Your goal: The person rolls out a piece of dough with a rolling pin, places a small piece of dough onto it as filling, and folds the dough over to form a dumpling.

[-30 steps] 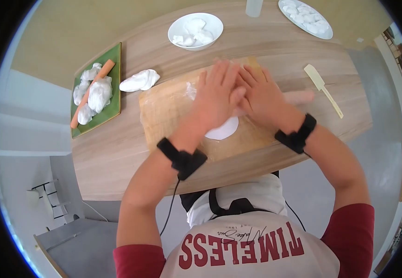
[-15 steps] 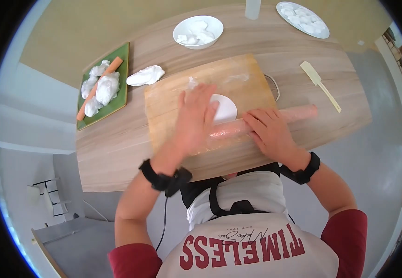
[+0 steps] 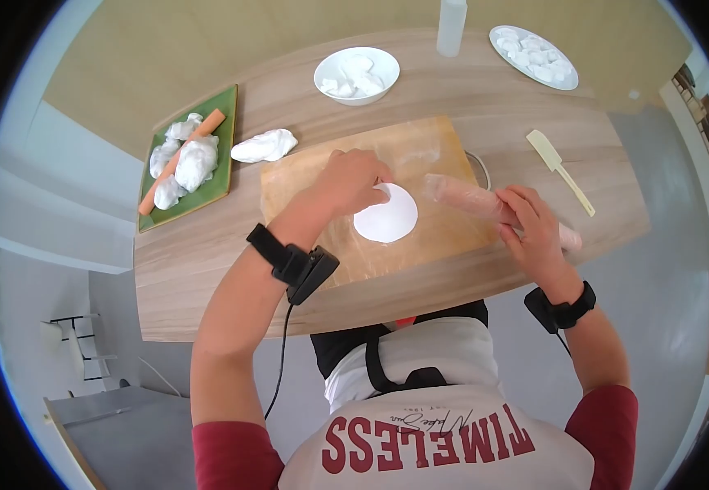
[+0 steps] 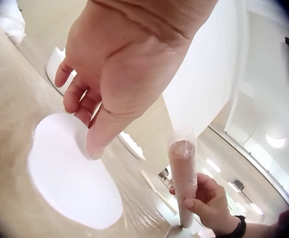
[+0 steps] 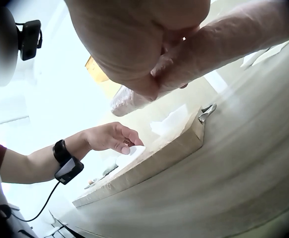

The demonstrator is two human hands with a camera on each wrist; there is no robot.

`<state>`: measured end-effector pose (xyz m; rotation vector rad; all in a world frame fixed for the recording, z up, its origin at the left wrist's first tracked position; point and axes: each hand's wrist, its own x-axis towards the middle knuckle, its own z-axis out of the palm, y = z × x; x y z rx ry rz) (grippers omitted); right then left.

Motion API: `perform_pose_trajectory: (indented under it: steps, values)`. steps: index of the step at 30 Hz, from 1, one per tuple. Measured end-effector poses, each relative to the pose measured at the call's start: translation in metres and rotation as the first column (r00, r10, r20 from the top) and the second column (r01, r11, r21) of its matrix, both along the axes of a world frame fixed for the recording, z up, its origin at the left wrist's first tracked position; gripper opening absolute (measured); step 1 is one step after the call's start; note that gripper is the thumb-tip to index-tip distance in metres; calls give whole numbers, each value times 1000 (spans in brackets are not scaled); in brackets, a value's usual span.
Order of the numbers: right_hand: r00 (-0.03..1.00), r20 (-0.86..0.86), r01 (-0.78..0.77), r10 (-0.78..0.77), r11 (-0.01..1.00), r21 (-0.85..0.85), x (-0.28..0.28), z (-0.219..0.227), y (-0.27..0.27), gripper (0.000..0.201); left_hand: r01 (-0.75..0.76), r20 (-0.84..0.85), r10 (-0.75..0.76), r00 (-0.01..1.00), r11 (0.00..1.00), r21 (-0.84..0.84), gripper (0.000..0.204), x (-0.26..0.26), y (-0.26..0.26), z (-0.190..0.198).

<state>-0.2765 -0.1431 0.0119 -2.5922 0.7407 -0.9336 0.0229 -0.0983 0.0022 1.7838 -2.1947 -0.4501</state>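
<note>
A flat white round of dough (image 3: 385, 214) lies on a wooden board (image 3: 444, 147) covered with clear film. My left hand (image 3: 354, 181) pinches the far edge of the round; in the left wrist view its thumb (image 4: 96, 144) lies on the white surface, the other fingers curled behind. Off the board's right side, my right hand (image 3: 534, 233) grips a rolling pin (image 3: 473, 200) wrapped in clear plastic. The right wrist view shows the pin (image 5: 224, 42) raised above the table, and the left hand (image 5: 112, 138) lifting the edge of the round.
A green tray (image 3: 229, 151) with wrapped white lumps and an orange stick stands left, beside a white bundle (image 3: 265, 145). Behind the board is a white bowl (image 3: 357, 96). A bottle (image 3: 451, 28) and a plate (image 3: 571, 80) of white pieces stand farther back, a spatula (image 3: 557, 163) at right.
The hands were together over the board, then the right hand was on the pin at the near edge. Now the pin is lifted rightward, and the left hand has come to the dough's far edge.
</note>
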Motion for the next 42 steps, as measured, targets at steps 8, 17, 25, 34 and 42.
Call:
perform_pose_trajectory:
  steps: [8,17,25,34,42]
  values:
    - [999,12,47,-49,993,111,-6,-8,-7,40,-30,-443,199,874,933,359,19,17,-1,38]
    - [999,1,45,-45,992,117,-3,-11,-15,39,-241,-721,647,247,762,601,30,-2,54,-9]
    - [997,-23,-66,70,986,152,24,-8,-8,39,-360,-736,662,-143,658,662,27,-34,78,-6]
    - [978,-57,-197,200,978,63,46,-15,5,37,-326,-561,663,496,741,587,30,-4,91,-5]
    - [965,-141,-234,222,970,-74,57,-25,19,38,-170,74,204,976,932,-321,45,-70,49,-15]
